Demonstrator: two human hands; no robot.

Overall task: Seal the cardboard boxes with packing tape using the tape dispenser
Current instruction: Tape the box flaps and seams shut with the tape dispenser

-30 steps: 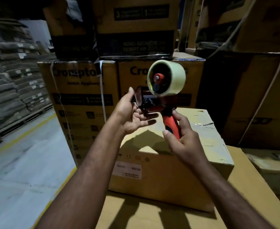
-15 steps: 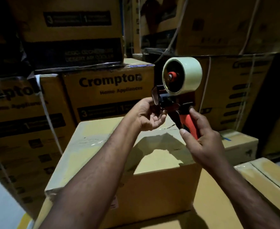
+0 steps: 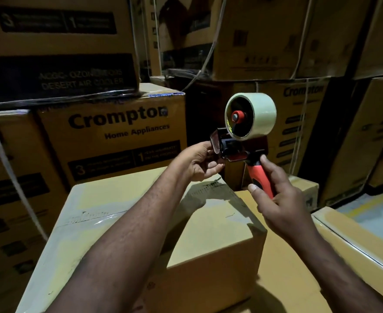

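A tape dispenser [image 3: 242, 145] with a red handle and a roll of pale tape [image 3: 251, 116] is held up in the air above a plain cardboard box [image 3: 118, 222]. My right hand [image 3: 276, 199] grips the red handle from below. My left hand [image 3: 203, 163] is at the dispenser's front end, its fingers curled at the cutter guard; what they pinch is hidden. The box's top carries clear tape along its seam.
Stacks of printed Crompton cartons [image 3: 118, 132] rise close behind and to the left. More cartons [image 3: 298, 120] stand at the back right. A larger flat box [image 3: 355, 240] lies to the right, with a strip of floor [image 3: 375, 211] beyond it.
The view has swung right, so the cartons sit further left in frame. My left hand went from open under the dispenser's front to curled against it. My right hand keeps the handle.
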